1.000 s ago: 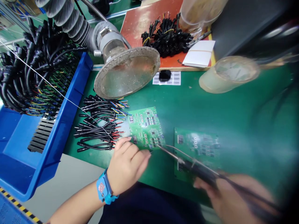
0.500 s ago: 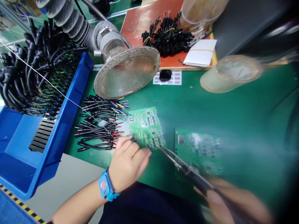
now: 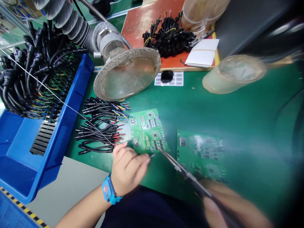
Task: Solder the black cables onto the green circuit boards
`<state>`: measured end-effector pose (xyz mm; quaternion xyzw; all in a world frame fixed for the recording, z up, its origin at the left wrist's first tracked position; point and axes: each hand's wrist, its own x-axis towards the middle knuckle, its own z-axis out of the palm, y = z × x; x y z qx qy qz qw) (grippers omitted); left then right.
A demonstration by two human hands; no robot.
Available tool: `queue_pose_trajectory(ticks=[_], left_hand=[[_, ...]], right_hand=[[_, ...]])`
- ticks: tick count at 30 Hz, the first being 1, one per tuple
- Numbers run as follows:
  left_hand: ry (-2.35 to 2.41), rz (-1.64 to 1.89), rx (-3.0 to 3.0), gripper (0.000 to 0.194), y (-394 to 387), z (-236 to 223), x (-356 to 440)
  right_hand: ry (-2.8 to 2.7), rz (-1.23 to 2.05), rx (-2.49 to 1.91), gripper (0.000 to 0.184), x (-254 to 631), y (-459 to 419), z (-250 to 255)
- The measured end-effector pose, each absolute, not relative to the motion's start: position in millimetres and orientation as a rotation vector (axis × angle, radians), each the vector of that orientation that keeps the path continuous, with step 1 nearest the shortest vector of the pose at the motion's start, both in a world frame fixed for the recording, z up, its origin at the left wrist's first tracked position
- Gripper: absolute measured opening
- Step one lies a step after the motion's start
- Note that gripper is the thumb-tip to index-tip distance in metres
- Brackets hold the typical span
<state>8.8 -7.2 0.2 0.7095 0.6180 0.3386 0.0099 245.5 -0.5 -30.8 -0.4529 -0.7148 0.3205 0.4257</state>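
My left hand, with a blue wrist strap, is closed in a pinch at the lower edge of a green circuit board. A thin pale solder wire runs from the upper left into this hand, and a short end pokes out beyond the fingertips. A soldering iron is gripped in my right hand, which is blurred. Its tip is at the board's lower right part, among small components; whether it touches is hard to tell. Black cables with stripped coloured ends lie left of the board.
A second green board lies to the right, partly behind the iron. Over the bench hangs a fume extractor hood. At left stands a blue bin with cabled boards. A pale cylinder and a cable bundle are farther back.
My left hand has drawn slightly down and left, uncovering the board's lower display. The wire end shows more clearly. The iron tip stays at nearly the same place on the board.
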Motion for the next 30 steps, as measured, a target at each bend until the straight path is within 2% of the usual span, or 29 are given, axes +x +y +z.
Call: queue_pose_trajectory(ticks=[6,16,18,23,30], left_hand=[[1.957,1.011,2.161,0.012,-15.5,-2.0,5.9],[1.969,1.088,2.155,0.012,-23.5,-4.6,2.5],[1.971,1.103,2.164,0.012,-23.3,-5.1,2.8],[1.993,1.11,2.169,0.011,-23.9,-7.6,3.6],[1.992,1.122,2.162,0.012,-24.0,-9.1,2.7]], right_hand=[[-2.017,0.742,-0.899,0.026,242.9,13.7,-25.3],[-2.217,0.455,-0.637,0.014,226.2,33.4,-4.4],[-2.227,0.457,-0.614,0.016,231.2,27.9,-10.4],[-2.266,0.494,-0.638,0.034,248.3,9.7,-30.0],[-2.343,0.431,-0.585,0.032,251.0,8.9,-31.8]])
